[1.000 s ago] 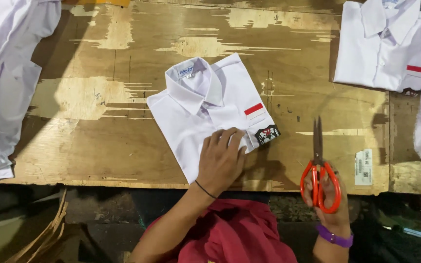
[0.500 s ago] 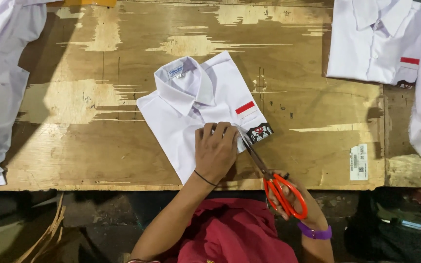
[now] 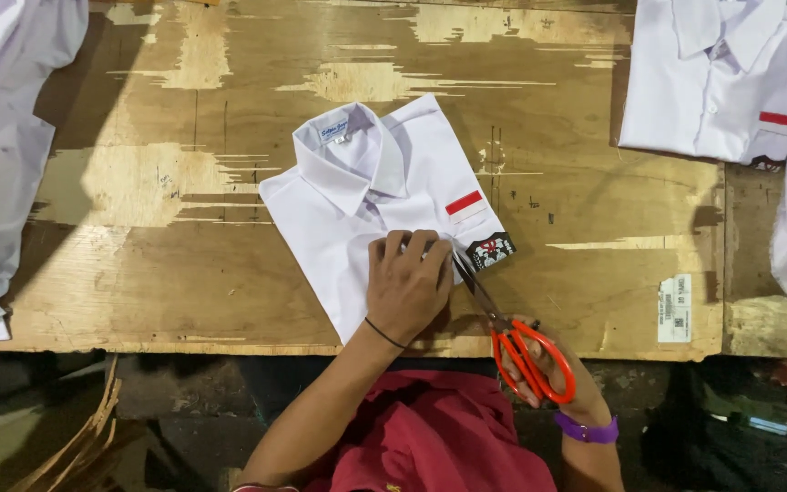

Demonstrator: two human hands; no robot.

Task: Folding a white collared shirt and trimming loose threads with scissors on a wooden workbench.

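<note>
Scissors (image 3: 503,323) with orange handles are sitting in my right hand (image 3: 553,369), and my fingers are going through the loops, so that grip is closed around them. The blades are pointing up toward eleven o'clock. Their long line is running from the handles at five o'clock to the tips at eleven o'clock. The tips are reaching the lower right edge of the folded white shirt (image 3: 384,205), just beside my left hand (image 3: 407,287). I cannot tell if the blades are parted or closed, because they are thin and dark there.

My left hand is lying flat on the shirt with its fingers spread a little, pressing the cloth down. It is not gripping anything. It is the hand nearer to the shirt. From my right hand, the shirt is lying at eleven o'clock, and the blades are lining up with that same way.

The shirt is lying in the middle of the wooden surface (image 3: 184,273), with its collar pointing to eleven o'clock. A small red patch (image 3: 464,202) is sitting on it at one o'clock from my left hand. A dark tag (image 3: 491,249) is sticking out at the shirt's right edge, just past the blade tips.

Another folded white shirt (image 3: 703,82) is lying far off at two o'clock. More white cloth (image 3: 2,155) is piling up at nine o'clock.
</note>
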